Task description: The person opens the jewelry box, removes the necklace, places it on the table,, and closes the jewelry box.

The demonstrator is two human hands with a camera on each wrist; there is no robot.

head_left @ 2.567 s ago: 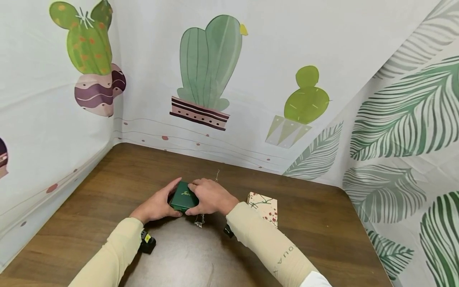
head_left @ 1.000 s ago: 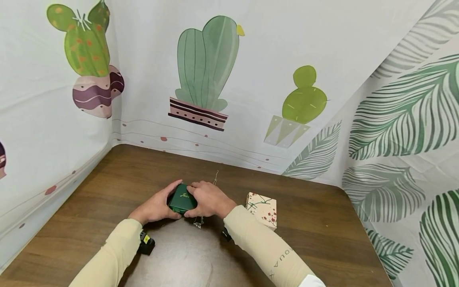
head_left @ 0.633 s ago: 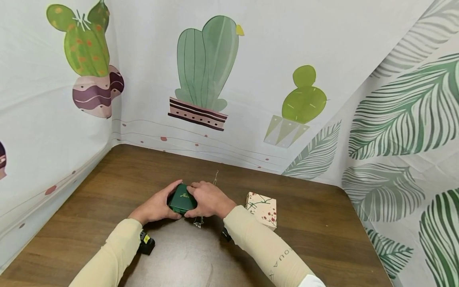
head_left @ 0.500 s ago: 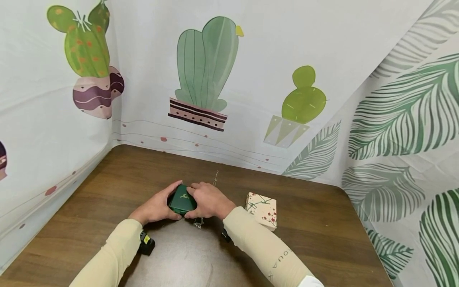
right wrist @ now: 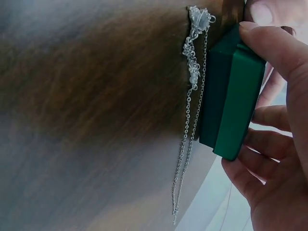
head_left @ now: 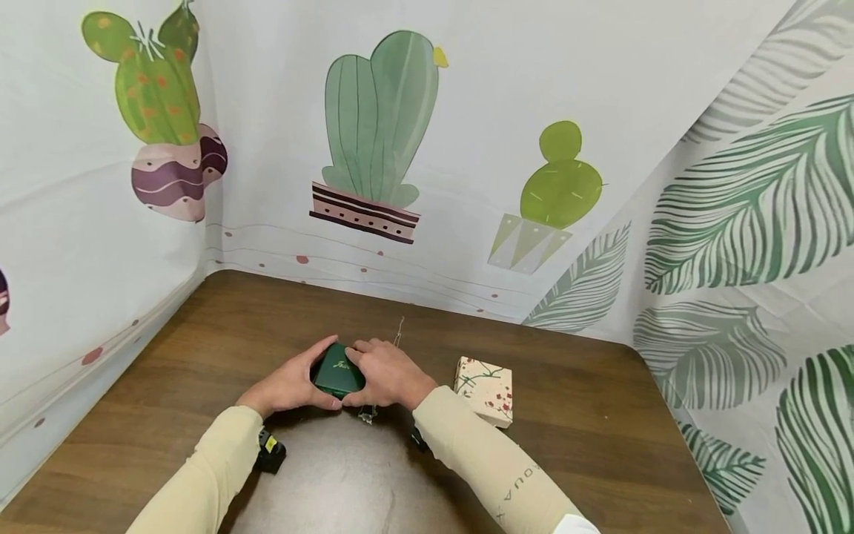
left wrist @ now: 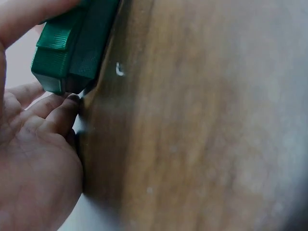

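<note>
A small dark green jewelry box (head_left: 338, 373) with gold script on its lid sits on the wooden table, between both hands. My left hand (head_left: 288, 384) grips its left side, thumb along the front edge; in the left wrist view the fingers lie by the green box (left wrist: 72, 43). From the right, my right hand (head_left: 387, 372) holds the box, with fingers over the lid and thumb at the front corner. A silver necklace (right wrist: 192, 72) with a clear stone and flower-like links lies stretched out beside the box, mostly hidden under the right hand in the head view.
A cream box (head_left: 485, 391) with red blossoms and green branches stands right of the right forearm, which partly overlaps it. Behind the table (head_left: 574, 430) hangs a white cloth (head_left: 480, 74) printed with cacti and leaves.
The left thumb has slid slightly right along the box's front, up to the right thumb. Both hands stay around the green box; the head view has shifted a little.
</note>
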